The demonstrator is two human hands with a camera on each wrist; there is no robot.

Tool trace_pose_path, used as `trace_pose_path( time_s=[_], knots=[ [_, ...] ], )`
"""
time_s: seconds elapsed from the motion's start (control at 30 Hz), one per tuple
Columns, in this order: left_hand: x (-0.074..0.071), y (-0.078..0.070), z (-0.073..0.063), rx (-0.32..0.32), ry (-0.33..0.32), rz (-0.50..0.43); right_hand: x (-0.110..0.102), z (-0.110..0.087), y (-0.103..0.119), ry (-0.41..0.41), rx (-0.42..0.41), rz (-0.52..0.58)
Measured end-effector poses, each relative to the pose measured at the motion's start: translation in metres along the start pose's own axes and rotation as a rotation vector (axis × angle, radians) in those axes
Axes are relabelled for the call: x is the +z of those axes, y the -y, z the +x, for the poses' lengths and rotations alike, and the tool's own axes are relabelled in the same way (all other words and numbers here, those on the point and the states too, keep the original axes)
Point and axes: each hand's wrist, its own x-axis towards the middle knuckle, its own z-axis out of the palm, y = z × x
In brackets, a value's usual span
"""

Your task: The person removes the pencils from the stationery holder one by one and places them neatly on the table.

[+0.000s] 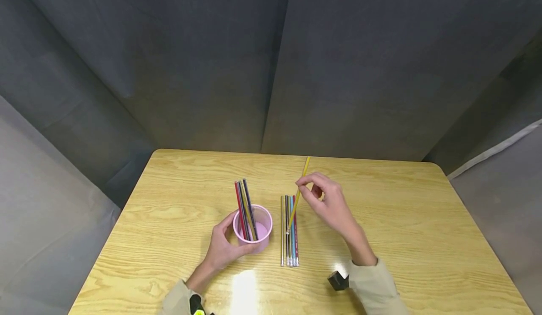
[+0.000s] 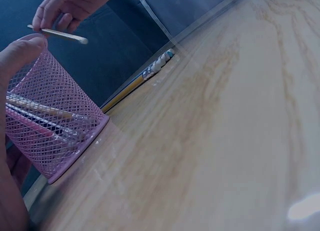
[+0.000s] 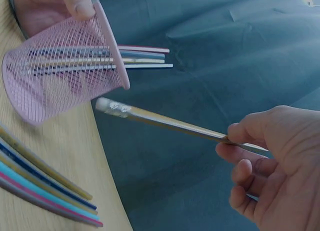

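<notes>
My left hand [image 1: 223, 248] grips a pink mesh pencil cup [image 1: 265, 244] around its side, thumb near the rim in the left wrist view. Several pencils [image 1: 242, 201] stand in the cup, leaning to its left side, red and dark ones among them. Between thumb and index finger, my right hand [image 1: 329, 203] pinches a yellow pencil [image 3: 172, 122] in the air. Its white eraser end points down and toward the cup, close beside the rim in the right wrist view. Below it, a row of pencils [image 1: 290, 254] lies side by side on the table, eraser ends toward me.
The wooden table [image 1: 402, 221] has rounded far corners. Grey cloth [image 1: 203, 70] hangs behind it and on both sides. A small black block-shaped piece [image 1: 338, 281] sits at the right sleeve, above the table.
</notes>
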Motion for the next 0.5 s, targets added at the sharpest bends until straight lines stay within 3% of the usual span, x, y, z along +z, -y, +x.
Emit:
trace_pose_path(
  time_s=[0.5],
  knots=[
    [-0.001, 0.002, 0.001, 0.018, -0.001, -0.004, -0.007, 0.000, -0.028, 0.159, 0.099, -0.034]
  ],
)
